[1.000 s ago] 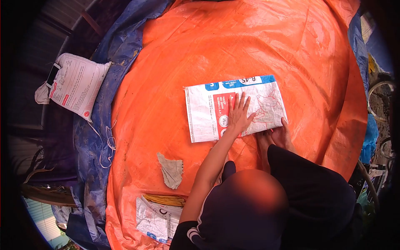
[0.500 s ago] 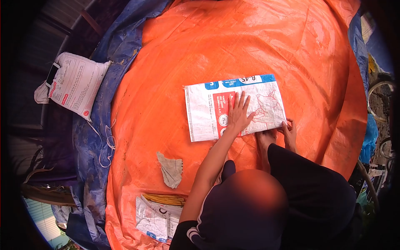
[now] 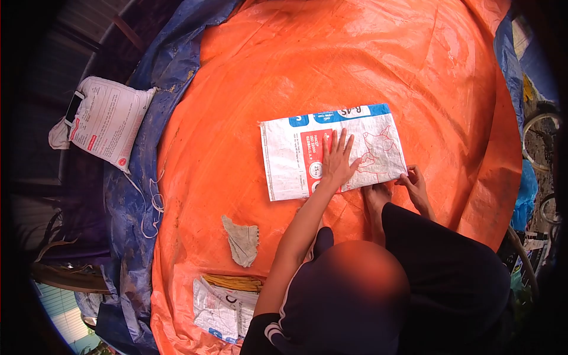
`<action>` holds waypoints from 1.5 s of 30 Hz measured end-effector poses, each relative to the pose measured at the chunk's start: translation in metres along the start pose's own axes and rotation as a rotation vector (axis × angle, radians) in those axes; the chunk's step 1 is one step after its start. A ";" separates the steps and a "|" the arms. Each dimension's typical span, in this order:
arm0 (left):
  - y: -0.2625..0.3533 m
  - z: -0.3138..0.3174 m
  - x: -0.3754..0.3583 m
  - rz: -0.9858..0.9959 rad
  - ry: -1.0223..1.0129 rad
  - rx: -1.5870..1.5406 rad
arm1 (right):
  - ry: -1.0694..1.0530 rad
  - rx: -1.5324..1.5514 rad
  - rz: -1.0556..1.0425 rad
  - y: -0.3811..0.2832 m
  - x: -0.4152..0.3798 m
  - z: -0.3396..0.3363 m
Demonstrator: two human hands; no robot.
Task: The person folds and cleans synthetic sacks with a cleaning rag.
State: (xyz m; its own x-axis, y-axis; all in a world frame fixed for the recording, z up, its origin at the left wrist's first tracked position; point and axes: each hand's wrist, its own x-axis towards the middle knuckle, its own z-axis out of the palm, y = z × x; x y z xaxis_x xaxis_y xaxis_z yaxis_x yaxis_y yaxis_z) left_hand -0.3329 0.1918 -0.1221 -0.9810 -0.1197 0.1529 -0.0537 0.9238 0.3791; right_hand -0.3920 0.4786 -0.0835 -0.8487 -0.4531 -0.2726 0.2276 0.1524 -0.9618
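Note:
A flattened white woven feed sack (image 3: 284,148) with blue and red print and a pig drawing lies on an orange tarp (image 3: 284,65). My left hand (image 3: 338,164) rests palm down on its middle, fingers spread over the red panel. At the sack's near right corner is my right hand (image 3: 416,188), its thumb and forefinger pinching the edge. One bare foot (image 3: 376,204) shows just below the sack, beside the right hand.
A torn grey scrap (image 3: 242,241) lies left of my left arm. Folded sacks (image 3: 216,307) are stacked at the lower left. A full white sack (image 3: 109,118) with a phone (image 3: 74,106) on it sits on the blue tarp (image 3: 133,236), near loose string (image 3: 155,204).
My right hand has shifted slightly to the right at the corner. The sack has slid a few pixels left. The left hand stays flat on it.

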 end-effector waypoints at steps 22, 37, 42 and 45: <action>-0.001 0.000 0.000 -0.002 0.028 -0.014 | 0.258 0.111 0.073 0.032 -0.007 0.003; 0.005 0.005 0.002 -0.056 0.028 -0.020 | 0.047 0.752 0.390 0.021 0.018 0.078; 0.000 -0.005 -0.003 -0.061 0.124 -0.176 | 0.178 0.754 0.357 0.008 0.012 0.090; 0.008 -0.026 -0.025 -0.114 0.179 -0.185 | 0.253 0.737 0.333 -0.009 0.014 0.101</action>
State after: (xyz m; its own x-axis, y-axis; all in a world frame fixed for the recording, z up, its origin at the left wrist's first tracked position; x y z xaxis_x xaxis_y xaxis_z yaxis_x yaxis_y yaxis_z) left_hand -0.3045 0.1926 -0.0995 -0.9213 -0.2961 0.2522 -0.1105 0.8209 0.5603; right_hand -0.3575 0.3821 -0.0809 -0.7434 -0.2626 -0.6152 0.6633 -0.4080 -0.6274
